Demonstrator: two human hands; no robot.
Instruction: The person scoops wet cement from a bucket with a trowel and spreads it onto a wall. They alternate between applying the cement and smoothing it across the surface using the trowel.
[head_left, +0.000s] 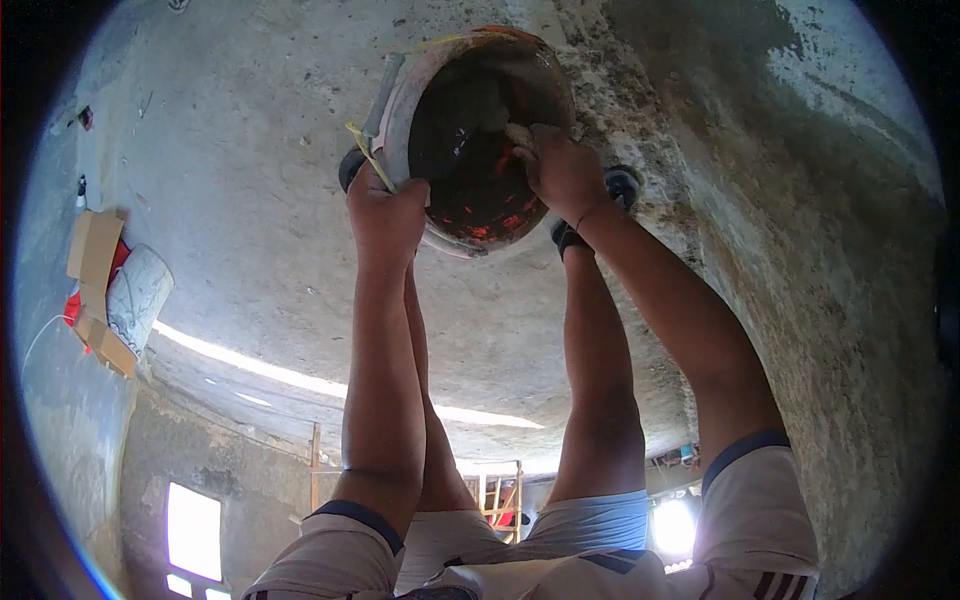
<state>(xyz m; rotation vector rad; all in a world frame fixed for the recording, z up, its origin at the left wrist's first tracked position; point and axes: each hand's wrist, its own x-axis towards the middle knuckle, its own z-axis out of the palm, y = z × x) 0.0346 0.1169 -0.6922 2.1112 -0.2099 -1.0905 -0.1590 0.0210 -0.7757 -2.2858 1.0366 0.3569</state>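
Note:
A round bucket [399, 112] stands on the concrete floor between my feet, tilted toward my view, with a worn pale rim and orange-red patches inside. Its inside is dark, and a wet grey mass [470, 112] shows in it. My left hand [388, 215] is closed on the near left rim, where a thin yellowish strip, perhaps part of the handle, sticks up past the fingers. Reaching over the right side, my right hand [562, 172] is closed inside the bucket mouth. A pale end shows at its fingers, but I cannot make out what it is.
On the left, an open cardboard box [95, 250] and a whitish bucket [138, 295] sit by the wall. A rough, stained wall [800, 260] rises on the right. My shoes [622, 185] flank the bucket. Behind me are a wooden frame [505, 505] and a bright window [194, 530].

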